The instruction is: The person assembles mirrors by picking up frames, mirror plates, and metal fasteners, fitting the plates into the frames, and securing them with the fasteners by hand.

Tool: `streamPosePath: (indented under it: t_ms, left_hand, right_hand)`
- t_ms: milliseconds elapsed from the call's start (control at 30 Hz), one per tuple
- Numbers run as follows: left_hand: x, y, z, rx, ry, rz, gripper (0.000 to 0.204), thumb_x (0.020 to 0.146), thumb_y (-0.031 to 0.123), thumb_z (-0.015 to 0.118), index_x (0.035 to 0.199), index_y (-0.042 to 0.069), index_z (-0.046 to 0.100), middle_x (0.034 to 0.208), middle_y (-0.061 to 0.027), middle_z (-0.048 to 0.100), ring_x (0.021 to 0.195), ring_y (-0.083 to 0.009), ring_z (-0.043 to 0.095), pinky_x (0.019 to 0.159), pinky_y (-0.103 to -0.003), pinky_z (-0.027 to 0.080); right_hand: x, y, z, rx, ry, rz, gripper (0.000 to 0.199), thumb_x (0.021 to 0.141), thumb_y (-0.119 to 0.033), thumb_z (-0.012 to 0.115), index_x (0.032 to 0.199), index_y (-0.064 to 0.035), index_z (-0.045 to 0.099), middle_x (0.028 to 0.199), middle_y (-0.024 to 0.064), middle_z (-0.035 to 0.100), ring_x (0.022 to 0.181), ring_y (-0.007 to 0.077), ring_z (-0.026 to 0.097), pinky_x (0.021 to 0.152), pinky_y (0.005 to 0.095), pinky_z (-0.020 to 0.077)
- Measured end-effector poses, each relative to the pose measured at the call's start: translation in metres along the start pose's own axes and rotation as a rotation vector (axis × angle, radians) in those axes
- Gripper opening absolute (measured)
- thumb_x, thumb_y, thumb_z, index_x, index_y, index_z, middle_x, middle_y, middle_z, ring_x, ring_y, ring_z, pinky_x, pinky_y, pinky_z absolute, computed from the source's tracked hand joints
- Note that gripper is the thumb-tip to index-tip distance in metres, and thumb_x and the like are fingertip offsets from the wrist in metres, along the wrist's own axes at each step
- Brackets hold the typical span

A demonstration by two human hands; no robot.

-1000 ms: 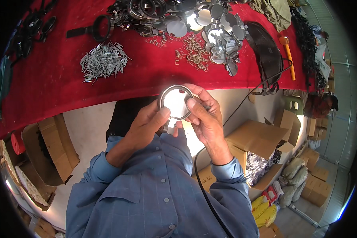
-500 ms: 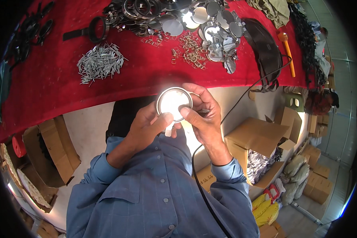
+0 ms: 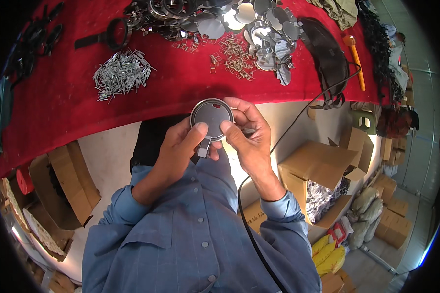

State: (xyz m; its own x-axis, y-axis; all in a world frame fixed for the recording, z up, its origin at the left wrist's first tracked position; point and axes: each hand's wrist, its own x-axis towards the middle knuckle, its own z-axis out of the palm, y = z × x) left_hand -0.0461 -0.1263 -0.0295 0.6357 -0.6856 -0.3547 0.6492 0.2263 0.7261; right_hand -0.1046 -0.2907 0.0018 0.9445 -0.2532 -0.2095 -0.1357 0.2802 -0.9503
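Note:
Above my lap, just off the near edge of the table, both my hands hold a round metal piece: a flat disc set in a shiny ring, with a small slot near its top. A short pale tab hangs from its lower rim. My left hand grips the left side, its thumb pressed on the disc's lower left. My right hand holds the right side, thumb on the disc's lower right. A small metal bit, too small to name, sticks out between the right fingers.
The red-covered table bears a pile of steel pins, small gold-coloured wire loops, loose metal discs, a ring with a strap, a dark pouch and an orange-handled hammer. Cardboard boxes stand on the floor.
The round piece has tilted, so its bright glare is gone and the grey disc and slot show. My thumbs have shifted slightly upward on it.

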Motion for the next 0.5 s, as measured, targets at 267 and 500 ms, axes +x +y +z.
streamPosePath:
  t_ms: [267,500]
  left_hand:
    - [0.002,0.001,0.002,0.042,-0.018,0.048,0.032,0.103,0.014,0.053,0.128,-0.005,0.05,0.109,-0.0146,0.067,0.085,-0.0171,0.071,0.077,-0.031,0.06]
    - [0.0,0.002,0.006,0.068,-0.018,0.046,0.033,0.102,0.011,0.053,0.13,-0.006,0.047,0.113,-0.0158,0.065,0.088,-0.0182,0.071,0.079,-0.033,0.06]
  right_hand:
    - [0.003,0.011,0.002,-0.184,0.031,-0.077,0.042,0.095,0.002,0.064,0.134,0.0024,0.049,0.109,0.0102,0.068,0.088,0.0092,0.064,0.075,0.0234,0.0531]
    - [0.004,0.012,0.001,-0.231,0.102,-0.067,0.03,0.099,-0.003,0.061,0.127,0.0026,0.055,0.099,0.0085,0.07,0.087,0.0083,0.064,0.069,0.0219,0.0517]
